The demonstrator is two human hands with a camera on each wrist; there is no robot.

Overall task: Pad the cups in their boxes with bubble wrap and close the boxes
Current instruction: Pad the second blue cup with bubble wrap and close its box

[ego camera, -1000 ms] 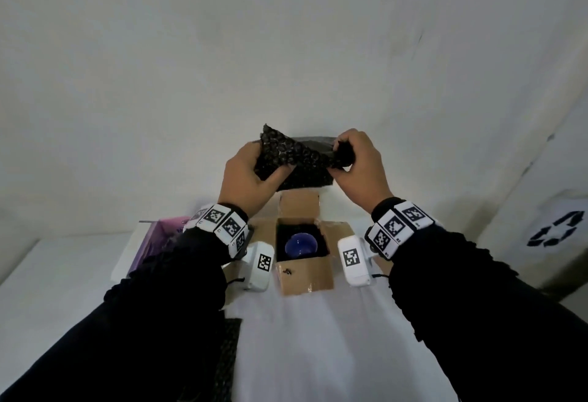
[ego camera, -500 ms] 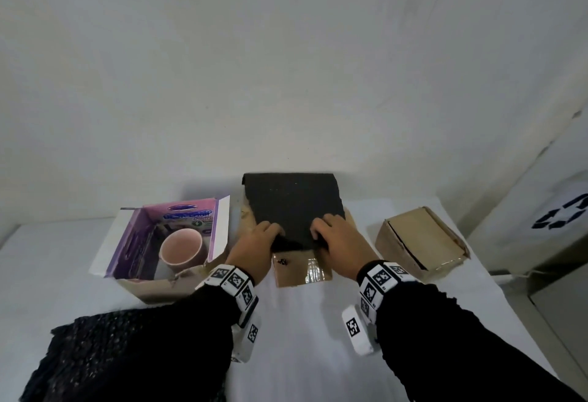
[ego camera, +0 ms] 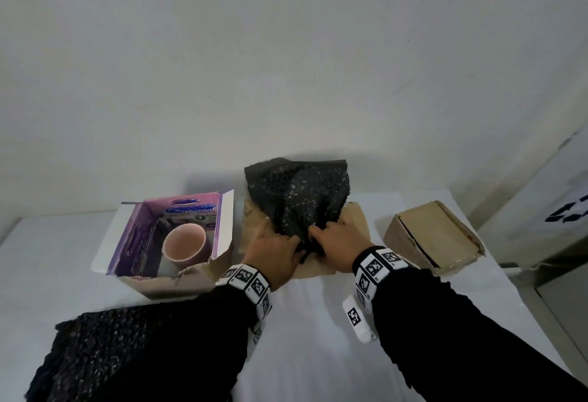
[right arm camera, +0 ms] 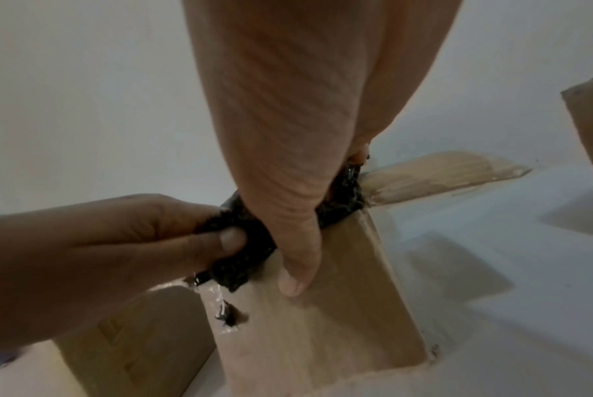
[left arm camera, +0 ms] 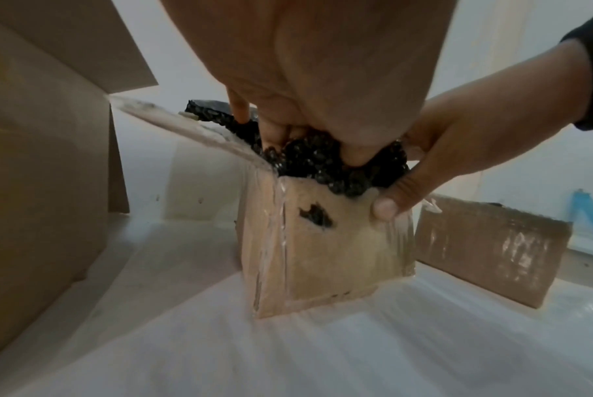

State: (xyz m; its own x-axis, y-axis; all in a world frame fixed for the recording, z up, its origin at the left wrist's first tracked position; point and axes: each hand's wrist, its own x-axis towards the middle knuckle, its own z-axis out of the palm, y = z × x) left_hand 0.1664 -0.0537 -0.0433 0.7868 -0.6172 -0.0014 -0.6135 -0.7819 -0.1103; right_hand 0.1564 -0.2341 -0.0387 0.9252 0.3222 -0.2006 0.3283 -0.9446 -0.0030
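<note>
A black sheet of bubble wrap [ego camera: 299, 191] bulges out of the open middle cardboard box [ego camera: 353, 220] and covers its opening. My left hand [ego camera: 286, 250] pinches the wrap's near edge between thumb and fingers [right arm camera: 227, 241]. My right hand [ego camera: 327, 239] grips the wrap at the box rim, with its thumb [right arm camera: 294, 268] down on the box's front wall [left arm camera: 329, 255]. The bunched wrap [left arm camera: 322, 163] is pressed down inside the near rim. Whatever lies in this box is hidden under the wrap. A pink cup [ego camera: 184, 245] stands uncovered in the purple-lined box [ego camera: 133, 239] at the left.
A closed cardboard box [ego camera: 432, 236] lies at the right, close to the table's right edge. More black bubble wrap [ego camera: 127, 347] lies at the near left, partly under my left sleeve. The wall runs just behind the boxes.
A second ago both hands held the wrap up above the open box with a blue cup in it. They came down, laid it over the box and now bunch its near edge inside.
</note>
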